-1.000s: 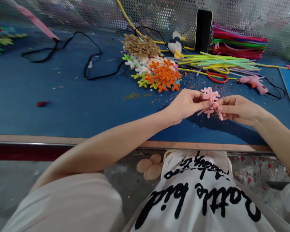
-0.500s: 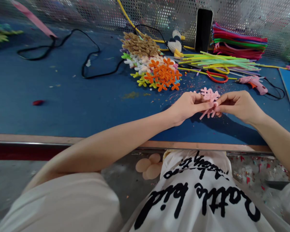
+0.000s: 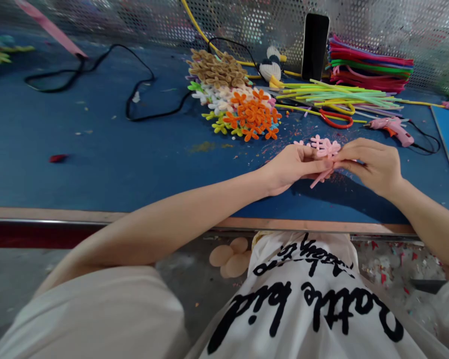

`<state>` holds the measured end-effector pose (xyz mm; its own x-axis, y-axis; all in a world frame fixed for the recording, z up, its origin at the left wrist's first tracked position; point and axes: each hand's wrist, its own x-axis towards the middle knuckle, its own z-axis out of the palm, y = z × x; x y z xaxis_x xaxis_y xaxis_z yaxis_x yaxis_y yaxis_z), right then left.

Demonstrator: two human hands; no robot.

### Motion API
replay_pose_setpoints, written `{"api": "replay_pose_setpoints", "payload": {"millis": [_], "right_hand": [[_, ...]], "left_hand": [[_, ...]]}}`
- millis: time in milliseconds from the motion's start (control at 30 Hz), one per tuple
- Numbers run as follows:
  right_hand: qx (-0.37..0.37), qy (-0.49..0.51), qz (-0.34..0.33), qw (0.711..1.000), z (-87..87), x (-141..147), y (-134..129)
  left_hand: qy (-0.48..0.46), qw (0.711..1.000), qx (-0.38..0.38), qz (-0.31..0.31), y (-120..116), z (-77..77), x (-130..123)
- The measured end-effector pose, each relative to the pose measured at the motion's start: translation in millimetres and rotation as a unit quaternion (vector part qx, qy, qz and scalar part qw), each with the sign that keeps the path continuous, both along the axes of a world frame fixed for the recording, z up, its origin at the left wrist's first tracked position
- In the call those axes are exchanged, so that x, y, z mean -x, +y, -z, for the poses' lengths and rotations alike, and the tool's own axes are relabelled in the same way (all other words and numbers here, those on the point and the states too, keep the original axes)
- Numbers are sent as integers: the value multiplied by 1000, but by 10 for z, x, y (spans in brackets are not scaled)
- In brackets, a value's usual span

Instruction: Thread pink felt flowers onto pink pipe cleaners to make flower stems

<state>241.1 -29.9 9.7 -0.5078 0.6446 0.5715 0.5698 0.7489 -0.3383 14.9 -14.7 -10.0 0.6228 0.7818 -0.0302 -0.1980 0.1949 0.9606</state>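
Observation:
Pink pipe-cleaner flowers (image 3: 327,148) are held between my two hands, above the front part of the blue table. My left hand (image 3: 292,168) is closed on them, thumb along the near side, with a pink stem poking out below. My right hand (image 3: 372,162) pinches the pink pipe cleaner from the other side; its fingertips meet the left thumb. The exact spot between the fingers is partly hidden. Beyond my hands lies a pile of orange pipe-cleaner flowers (image 3: 255,113), with white, yellow-green and brown ones (image 3: 219,69) behind.
A pink glue gun (image 3: 392,128) lies to the right, near red-handled scissors (image 3: 336,119). Loose yellow and green pipe cleaners (image 3: 340,93) and a stacked bundle (image 3: 370,65) sit behind. A phone (image 3: 315,46) leans against the perforated metal screen (image 3: 134,22). A black cord (image 3: 149,75) curls at left.
My right hand has turned, its back now higher and its fingers further over the pink pipe cleaner. The lower pink ends have shifted, one stem now showing. My left hand barely moved.

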Motion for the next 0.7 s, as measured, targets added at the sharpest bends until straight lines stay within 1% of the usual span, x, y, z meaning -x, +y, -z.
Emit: {"api": "replay_pose_setpoints", "payload": {"millis": [133, 200, 267, 300, 333, 367, 433, 500, 533, 600, 700], "right_hand": [[-65, -40, -29, 997, 42, -71, 17], [-92, -39, -51, 994, 38, -66, 9], [-98, -15, -57, 993, 17, -27, -17], [-81, 4, -46, 996, 2, 2, -37], [-48, 28, -33, 998, -13, 34, -57], [-1, 57, -16, 998, -27, 67, -76], [119, 121, 15, 985, -40, 123, -101], [226, 179, 28, 957, -31, 159, -103], [266, 202, 30, 942, -19, 170, -97], [323, 236, 20, 916, 7, 182, -80], [396, 284, -14, 873, 23, 197, -69]], "left_hand": [[-10, 1000, -19, -5, -21, -21, -8], [-16, 1000, -21, -9, -28, -26, -12], [-25, 999, -17, -18, -31, -24, -17], [-31, 999, -13, -28, -32, -21, -21], [-38, 998, -12, -42, -31, -15, -25], [-45, 997, -13, -58, -30, -8, -29], [-59, 995, -21, -83, -25, 10, -36], [-68, 993, -31, -89, -18, 30, -39], [-68, 993, -32, -89, -14, 38, -40], [-65, 993, -30, -94, -10, 50, -40], [-54, 992, -42, -104, -7, 51, -35]]}}
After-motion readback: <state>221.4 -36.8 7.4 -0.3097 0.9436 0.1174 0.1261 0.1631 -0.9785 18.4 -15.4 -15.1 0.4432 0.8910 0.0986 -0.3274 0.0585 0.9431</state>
